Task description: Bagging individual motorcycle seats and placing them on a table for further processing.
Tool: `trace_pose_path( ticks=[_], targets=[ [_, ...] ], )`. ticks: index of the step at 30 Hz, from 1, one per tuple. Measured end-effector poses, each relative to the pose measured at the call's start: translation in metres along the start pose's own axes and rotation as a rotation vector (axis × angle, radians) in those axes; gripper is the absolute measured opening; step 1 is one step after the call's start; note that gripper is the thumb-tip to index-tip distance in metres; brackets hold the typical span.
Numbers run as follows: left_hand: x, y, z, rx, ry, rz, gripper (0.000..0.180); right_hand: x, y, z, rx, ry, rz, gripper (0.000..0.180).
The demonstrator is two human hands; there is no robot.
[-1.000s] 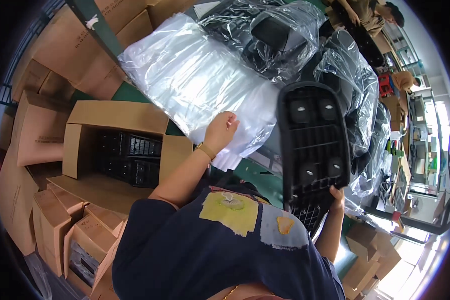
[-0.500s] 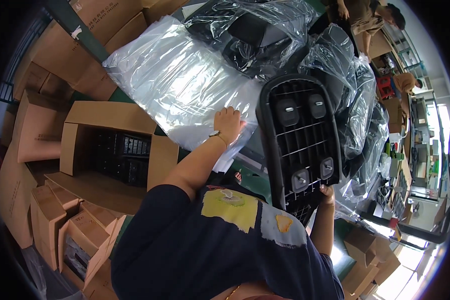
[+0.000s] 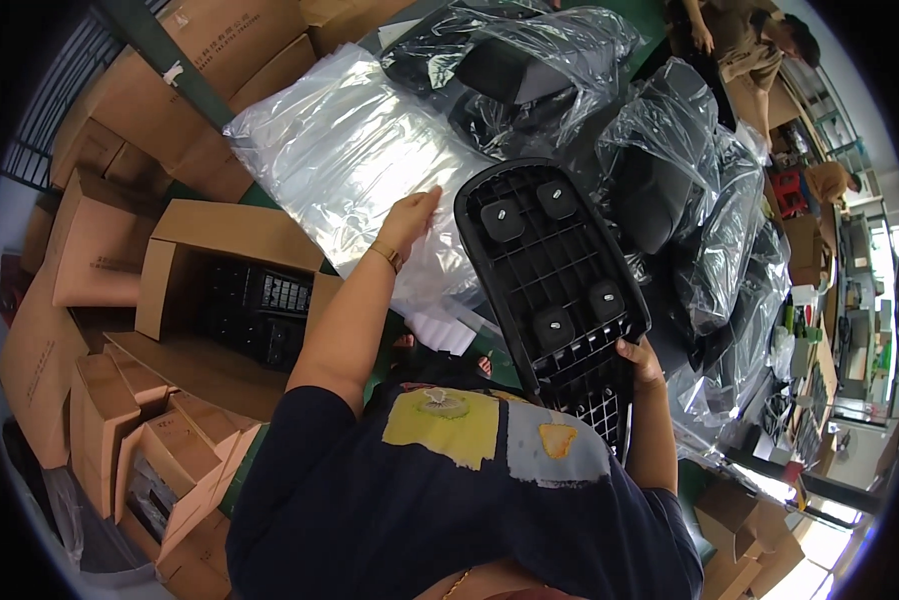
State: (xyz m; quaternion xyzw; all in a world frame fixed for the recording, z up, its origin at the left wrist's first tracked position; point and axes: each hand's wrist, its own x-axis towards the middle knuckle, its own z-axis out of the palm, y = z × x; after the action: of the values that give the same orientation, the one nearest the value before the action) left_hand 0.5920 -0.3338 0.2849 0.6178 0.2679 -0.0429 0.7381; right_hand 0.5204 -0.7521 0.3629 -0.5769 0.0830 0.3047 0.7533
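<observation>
My right hand [image 3: 643, 361] grips the lower right edge of a long black plastic panel [image 3: 550, 265]. The panel has a rounded top, a ribbed, grid-like underside and several square pads with metal pins. It is held tilted, its far end beside a stack of clear plastic bags [image 3: 335, 140]. My left hand [image 3: 410, 222] is over the near part of that stack, its fingers pinched together on the film of a bag; the fingertips are partly hidden. Right of the panel lie black parts wrapped in clear plastic [image 3: 660, 190].
An open cardboard box [image 3: 235, 222] with black plastic parts inside stands at the left. More cartons [image 3: 95, 420] are piled around it. Another bagged black part [image 3: 510, 70] lies at the far side. A co-worker [image 3: 745, 45] stands at the upper right, near a long cluttered workbench [image 3: 820, 330].
My left hand has shifted left and a little farther away, going from lying on the bags to a pinch. The panel has swung left, with my right hand still holding it.
</observation>
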Motion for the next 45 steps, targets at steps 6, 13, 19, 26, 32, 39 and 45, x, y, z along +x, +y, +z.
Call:
trace_pose_path(
  ticks=[6,13,19,26,32,39,45],
  targets=[
    [-0.014,0.003,-0.019,-0.116,-0.156,-0.060,0.019,0.008,-0.008,0.012,0.004,-0.033,-0.032,0.075],
    [0.006,0.006,-0.098,-0.543,0.093,-0.059,0.030,0.032,-0.016,0.016,-0.129,-0.053,0.033,0.065],
    [-0.014,0.027,-0.097,-0.674,0.056,-0.069,0.018,0.089,-0.026,0.032,-0.336,-0.197,0.111,0.055],
    [-0.022,0.078,-0.191,-0.826,0.408,0.609,0.022,0.156,-0.043,0.062,-0.662,-0.298,0.151,0.044],
    [-0.100,0.124,-0.211,-0.965,-0.541,1.002,0.032,0.190,-0.054,0.068,-0.741,-0.226,0.114,0.044],
    [-0.113,0.041,-0.078,-0.094,0.120,0.319,0.019,0.154,-0.082,0.122,-1.014,0.074,-0.983,0.040],
    [-0.107,0.023,-0.027,-0.228,-0.083,0.226,0.017,0.158,-0.041,0.230,-0.918,-0.454,-0.521,0.071]
  ],
)
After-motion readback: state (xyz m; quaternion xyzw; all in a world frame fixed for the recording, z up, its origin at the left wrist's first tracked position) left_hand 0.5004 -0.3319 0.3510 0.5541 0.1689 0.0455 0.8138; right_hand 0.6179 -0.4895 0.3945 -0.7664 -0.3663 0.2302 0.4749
